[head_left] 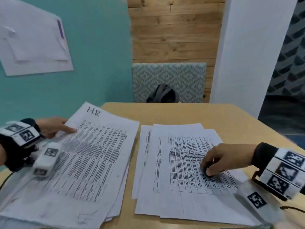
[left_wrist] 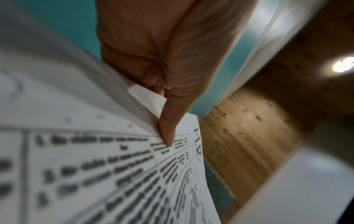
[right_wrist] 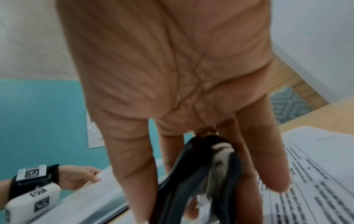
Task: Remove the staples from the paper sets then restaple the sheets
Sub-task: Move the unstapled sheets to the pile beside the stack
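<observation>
Holding a staple remover [right_wrist: 206, 181], right hand [head_left: 226, 157] (fingers curled) touches loose sheets [head_left: 189, 162].

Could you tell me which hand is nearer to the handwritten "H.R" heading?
Left. The left hand holds that sheet's edge beside the H.R heading; the right hand is on the other stack.

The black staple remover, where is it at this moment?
The staple remover is in the right hand, above the right pile of papers on the table.
</observation>
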Tool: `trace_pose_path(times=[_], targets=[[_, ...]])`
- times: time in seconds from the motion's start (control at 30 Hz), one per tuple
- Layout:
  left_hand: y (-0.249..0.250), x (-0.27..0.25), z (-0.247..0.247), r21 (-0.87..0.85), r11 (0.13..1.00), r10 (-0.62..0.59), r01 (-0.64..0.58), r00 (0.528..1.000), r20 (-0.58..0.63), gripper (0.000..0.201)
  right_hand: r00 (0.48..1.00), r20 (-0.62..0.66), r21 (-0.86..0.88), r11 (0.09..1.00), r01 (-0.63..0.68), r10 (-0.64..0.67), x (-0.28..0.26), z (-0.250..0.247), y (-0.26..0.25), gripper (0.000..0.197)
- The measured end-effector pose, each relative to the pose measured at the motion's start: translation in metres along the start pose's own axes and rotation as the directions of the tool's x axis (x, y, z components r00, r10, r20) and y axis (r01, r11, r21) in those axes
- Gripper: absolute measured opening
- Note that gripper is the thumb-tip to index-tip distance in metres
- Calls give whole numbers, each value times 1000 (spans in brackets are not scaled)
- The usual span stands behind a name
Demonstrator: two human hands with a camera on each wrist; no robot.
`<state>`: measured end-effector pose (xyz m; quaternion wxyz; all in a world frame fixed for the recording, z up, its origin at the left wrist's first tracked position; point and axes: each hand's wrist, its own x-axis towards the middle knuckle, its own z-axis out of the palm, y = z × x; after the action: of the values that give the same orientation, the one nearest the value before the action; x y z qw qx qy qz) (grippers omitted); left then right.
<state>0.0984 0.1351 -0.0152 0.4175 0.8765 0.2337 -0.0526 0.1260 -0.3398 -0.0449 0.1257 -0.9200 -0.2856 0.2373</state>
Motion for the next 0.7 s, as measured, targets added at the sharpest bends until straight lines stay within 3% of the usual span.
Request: trace_pose_path(times=[0.13, 0.27, 0.33, 0.4, 0.53, 0.7], targets=[[-36, 33, 9, 204, 972, -106, 114, 993, -52, 35, 1000, 2, -10, 1000, -9, 9, -2, -1, 0, 24], [-27, 29, 15, 269, 942, -169, 200, 977, -131, 64, 1000, -16, -12, 1000, -8, 8, -4, -1, 1, 25], [-6, 23, 16, 402, 908, -48, 120, 982, -185, 78, 1000, -20, -18, 1000, -5, 5, -4, -1, 0, 24], [25, 11, 23, 561, 828, 105, -2, 983, -152, 78, 1000, -23, -32, 999, -2, 1, -4, -1, -1, 26], [101, -5, 67, 655, 718, 258, -235, 964, 62, 59, 1000, -19, -73, 997, 2, -3, -5, -2, -2, 30], [171, 12, 155, 701, 528, 308, -480, 877, 369, 42, 1000, -9, -74, 997, 12, -13, -9, -2, 0, 30]])
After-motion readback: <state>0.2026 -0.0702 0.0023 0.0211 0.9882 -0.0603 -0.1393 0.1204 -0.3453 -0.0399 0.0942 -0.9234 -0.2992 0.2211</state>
